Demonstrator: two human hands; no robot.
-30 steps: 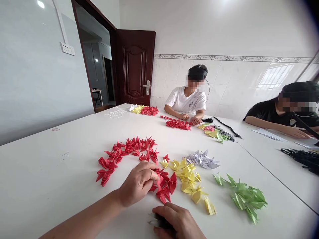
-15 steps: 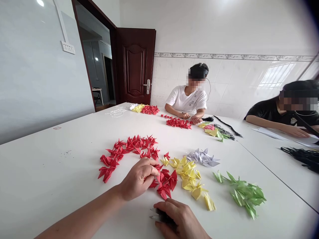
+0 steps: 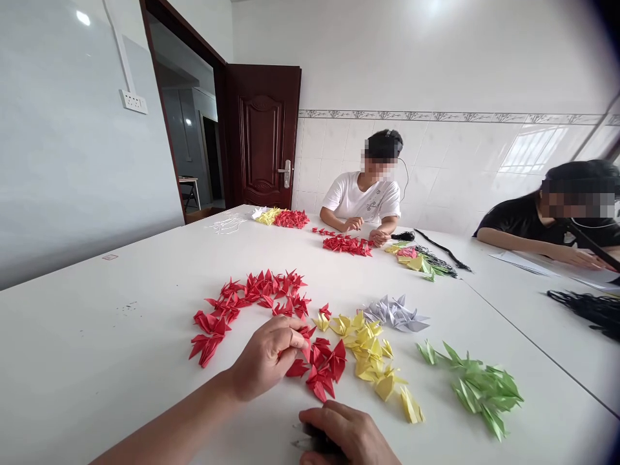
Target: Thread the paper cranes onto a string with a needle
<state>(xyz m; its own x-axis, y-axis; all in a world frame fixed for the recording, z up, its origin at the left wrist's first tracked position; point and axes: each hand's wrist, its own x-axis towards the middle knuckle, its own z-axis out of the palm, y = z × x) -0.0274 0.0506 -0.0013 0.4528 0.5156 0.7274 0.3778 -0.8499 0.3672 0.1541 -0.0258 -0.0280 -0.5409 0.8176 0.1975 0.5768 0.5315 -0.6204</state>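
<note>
My left hand has thumb and forefinger closed on a red paper crane at the edge of the red heap. Several more red paper cranes lie right beside it, and others curve away to the far left. Low in the view, my right hand rests near the table, wrapped round a small black tool with two pointed metal tips. Its exact kind is hard to make out, as the palm covers most of it. Yellow paper cranes lie just past the red ones.
Purple-white cranes and green cranes lie to the right on the white table. Across it, a person in white handles red cranes. Another person in black sits at right, near black cords.
The view has tipped up slightly, so everything sits a little lower. My left hand has lifted the pinched red crane slightly. My right hand keeps hold of the black tool.
</note>
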